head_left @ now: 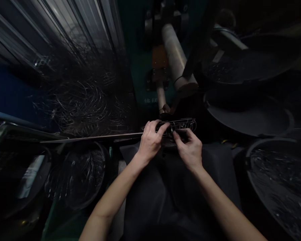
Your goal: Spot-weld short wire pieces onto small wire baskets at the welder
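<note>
Between my hands is a small frame of bent metal wire (189, 123), just below the machine's rods. My left hand (150, 140) is closed at the frame's left part, thumb and fingers bent around it. My right hand (190, 150) pinches the wire near its middle, thumb and fingertips together. Wire loops show beyond the right fingers; the part under the left fingers is hidden. Above the frame end a thin metal rod (161, 95) and a thick metal cylinder (178, 57), both on a dark green machine (137, 63).
A flat strip (102, 137) runs left from the work spot. A heap of wire rings (82, 103) lies behind it. Buckets of wire parts, one a black bucket (104, 160), stand at left. Large round tubs, including a wire-filled tub (251, 147), line the right side. A dark apron (150, 201) covers my lap.
</note>
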Tool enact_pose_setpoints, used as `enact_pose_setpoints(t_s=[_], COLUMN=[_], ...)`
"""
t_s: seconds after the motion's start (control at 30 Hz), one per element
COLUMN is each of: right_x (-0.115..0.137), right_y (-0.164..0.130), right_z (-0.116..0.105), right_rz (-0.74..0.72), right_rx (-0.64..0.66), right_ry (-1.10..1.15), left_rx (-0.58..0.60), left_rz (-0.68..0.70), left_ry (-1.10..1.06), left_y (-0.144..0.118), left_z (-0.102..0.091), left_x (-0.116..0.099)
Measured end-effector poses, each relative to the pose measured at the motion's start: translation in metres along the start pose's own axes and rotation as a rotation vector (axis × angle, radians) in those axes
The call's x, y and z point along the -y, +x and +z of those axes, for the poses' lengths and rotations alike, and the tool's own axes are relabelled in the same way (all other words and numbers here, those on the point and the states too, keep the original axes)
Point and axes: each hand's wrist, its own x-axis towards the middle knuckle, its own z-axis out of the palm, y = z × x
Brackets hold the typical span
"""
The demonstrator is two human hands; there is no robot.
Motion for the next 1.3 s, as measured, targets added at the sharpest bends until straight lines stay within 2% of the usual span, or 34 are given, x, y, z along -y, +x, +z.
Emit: enact_pose_setpoints(t_s=[0.27,0.83,1.07,1.2,1.3], right_x=[-0.007,-0.013,-0.024,-0.013,0.009], right_y=[0.008,0.021,0.024,0.027,0.016], right_z=[0.007,0.014,0.021,0.027,0.009], right_rz=[-0.064,-0.207,-0.206,-0.13,-0.11], right_rx=[-0.032,-0.099,-0.101,-0.048,-0.016], right_ry=[0.074,0.011,-0.027,0.033,0.0], left_rx=[-0.092,-0.147,-0.051,-0.036,-0.02], left_rz=[0.039,0.077,0.058,0.035,0.01], left_ry=[0.026,0.043,0.048,0.015,-0.081], left_y=[0.005,0.017,0.01,0.015,0.017], left_z=[0.009,0.019,0.03,0.035,0.029], left_x=[0.006,0.017,0.029,0.046,0.056])
